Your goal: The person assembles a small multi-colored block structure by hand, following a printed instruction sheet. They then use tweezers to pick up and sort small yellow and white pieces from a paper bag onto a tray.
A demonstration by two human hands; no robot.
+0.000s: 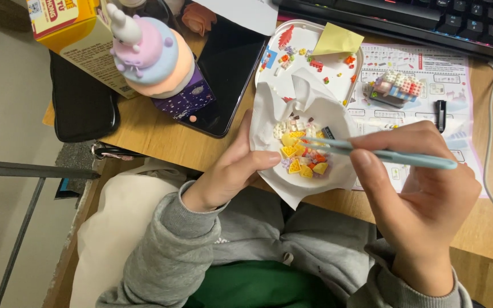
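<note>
Grey sleeves (201, 239) over a green garment fill the bottom of the view, and from them two bare hands reach to the edge of a wooden desk (161, 137). On the right, the right hand (423, 194) has its fingers curled closed around light blue tweezers (383, 154), thumb and forefinger pinching the shaft; the tips point left into a heap of tiny building bricks (300, 154), mostly yellow, orange and white. Whether the tips grip a brick cannot be told. Those bricks lie in a small white dish lined with crumpled white paper (269, 108), which sits at the desk's near edge. The left hand (229, 171) steadies it, thumb pressed on the paper at the dish's left rim and the other fingers tucked beneath, loosely closed on the rim. Just behind it stands a white tray (306, 34) with more scattered bricks and a yellow sticky note (338, 40). A printed instruction sheet (429, 74) lies to the right, carrying a half-built pastel brick model (397, 86). Farther back are a dark keyboard (429, 23), a black phone (229, 68) and a pastel rabbit figure (149, 51).
</note>
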